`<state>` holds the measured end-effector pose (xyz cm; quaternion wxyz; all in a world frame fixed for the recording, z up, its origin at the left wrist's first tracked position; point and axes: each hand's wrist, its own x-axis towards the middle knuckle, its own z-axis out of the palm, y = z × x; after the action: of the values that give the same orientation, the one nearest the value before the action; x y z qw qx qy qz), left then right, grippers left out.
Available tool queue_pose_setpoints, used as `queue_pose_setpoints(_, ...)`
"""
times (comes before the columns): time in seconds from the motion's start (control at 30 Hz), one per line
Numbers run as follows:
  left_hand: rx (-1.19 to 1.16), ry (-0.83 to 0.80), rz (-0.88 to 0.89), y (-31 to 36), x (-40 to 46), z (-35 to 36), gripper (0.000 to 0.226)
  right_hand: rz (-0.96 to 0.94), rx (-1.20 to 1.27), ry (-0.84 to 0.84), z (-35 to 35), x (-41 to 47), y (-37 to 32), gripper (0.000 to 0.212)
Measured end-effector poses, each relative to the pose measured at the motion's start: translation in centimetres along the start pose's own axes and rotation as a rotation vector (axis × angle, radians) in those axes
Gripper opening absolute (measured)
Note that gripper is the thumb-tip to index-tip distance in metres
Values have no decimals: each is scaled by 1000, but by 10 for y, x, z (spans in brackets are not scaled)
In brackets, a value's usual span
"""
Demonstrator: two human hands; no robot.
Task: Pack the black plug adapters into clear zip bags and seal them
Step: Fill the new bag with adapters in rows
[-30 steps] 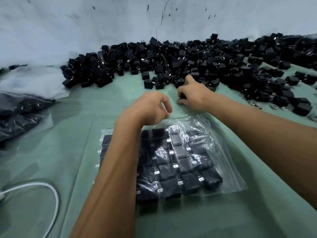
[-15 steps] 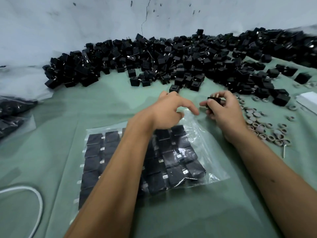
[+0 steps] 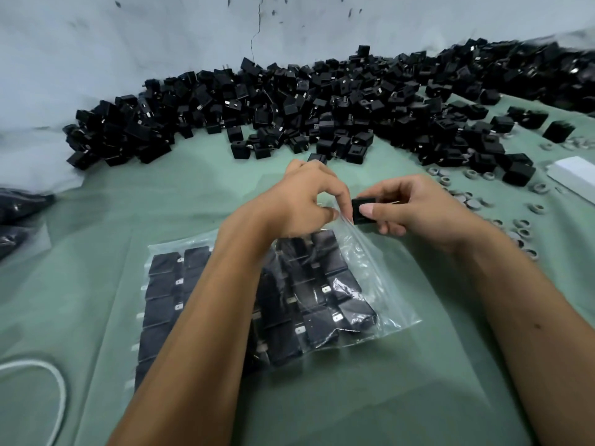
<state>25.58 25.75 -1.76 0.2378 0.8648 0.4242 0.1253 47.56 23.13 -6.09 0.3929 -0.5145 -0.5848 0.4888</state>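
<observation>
A clear zip bag [image 3: 383, 284] lies flat on the green cloth, holding several black plug adapters [image 3: 322, 326] in rows. My left hand [image 3: 299, 201] pinches the bag's lifted top edge at its far right corner. My right hand [image 3: 415, 210] holds one black plug adapter [image 3: 362, 211] right at that raised opening, touching the plastic. A long heap of loose black adapters [image 3: 289, 107] runs along the back by the wall. My left forearm hides the middle of the bag.
Small grey rings [image 3: 473, 201] are scattered to the right of my right hand. A white box [image 3: 576, 172] sits at the far right edge. Filled bags [image 3: 19, 214] lie at the left, and a white cable [image 3: 48, 378] loops at the bottom left.
My right hand took an adapter from the heap and brought it back to the bag's mouth. My left hand moved to the bag's top edge and lifted it.
</observation>
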Motion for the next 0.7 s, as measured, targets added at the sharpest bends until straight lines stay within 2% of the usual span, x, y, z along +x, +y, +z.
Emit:
queue_pose_setpoints(0.13, 0, 42, 31, -1, -3, -5, 17, -15, -50, -55, 6, 0, -1, 38)
queue_pose_setpoints(0.23, -1, 62, 52, 2, -2, -4, 17, -46, -50, -4, 17, 1, 2, 17)
queue_pose_setpoints(0.3, -2, 70, 64, 3, -1, -3, 21, -87, -94, 64, 25, 3, 4, 12)
queue_pose_setpoints(0.4, -22, 78, 65, 2, 0, -3, 25, -110, -90, 153, 36, 7, 7, 16)
queue_pose_setpoints(0.5, -61, 75, 63, -1, 1, -3, 19, -112, -89, 213, 40, 8, 9, 28)
queue_pose_setpoints(0.6, -120, 123, -11, -5, 2, -4, 23, -93, -147, 220, 45, 8, 9, 33)
queue_pose_setpoints(0.7, -136, 167, -155, -13, 0, -6, 26, -88, -227, 262, 51, 10, 7, 28)
